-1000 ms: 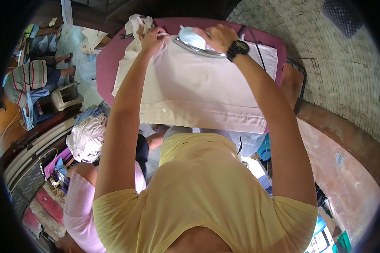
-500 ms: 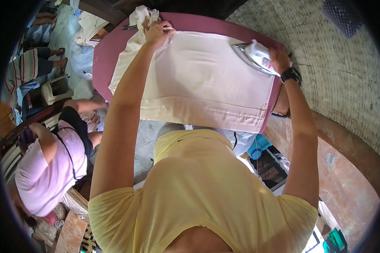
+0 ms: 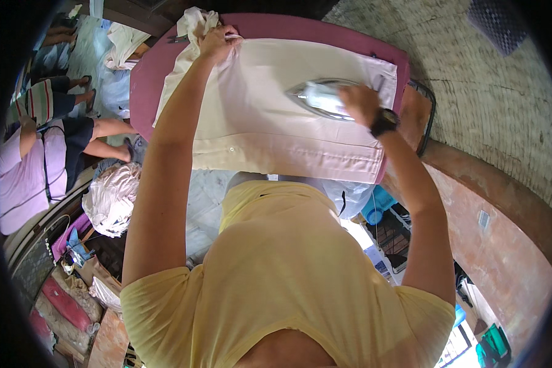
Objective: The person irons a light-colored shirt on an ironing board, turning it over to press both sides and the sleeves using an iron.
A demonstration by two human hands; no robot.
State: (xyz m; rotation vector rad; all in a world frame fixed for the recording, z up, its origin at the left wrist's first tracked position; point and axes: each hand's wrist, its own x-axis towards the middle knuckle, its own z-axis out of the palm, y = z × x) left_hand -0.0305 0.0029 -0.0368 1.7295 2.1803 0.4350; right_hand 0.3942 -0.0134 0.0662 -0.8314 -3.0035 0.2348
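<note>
Cream cloth [image 3: 270, 116], 1 piece, lies spread flat on the maroon padded board [image 3: 144, 80] and covers most of its top; its near hem hangs just over the board's front edge. Right hand [image 3: 360, 103] is clamped around the handle of 1 silvery iron [image 3: 322, 98], which sits sole-down on the right half of the cloth. Left hand [image 3: 218, 42] is at the cloth's far left corner, fingers curled and pinching the fabric there, well apart from the iron.

Hidden or unclear: the iron's handle is covered by the right hand. Board's legs are not visible, blocked by the person's yellow shirt [image 3: 276, 276]. A black wristwatch [image 3: 383, 121], 1, sits on the right wrist.

Count elsewhere: 1 crumpled pale bundle [image 3: 111, 199] on the floor at left, 1 seated person in lilac [image 3: 21, 178] beside it, cut off by the frame's rim.
</note>
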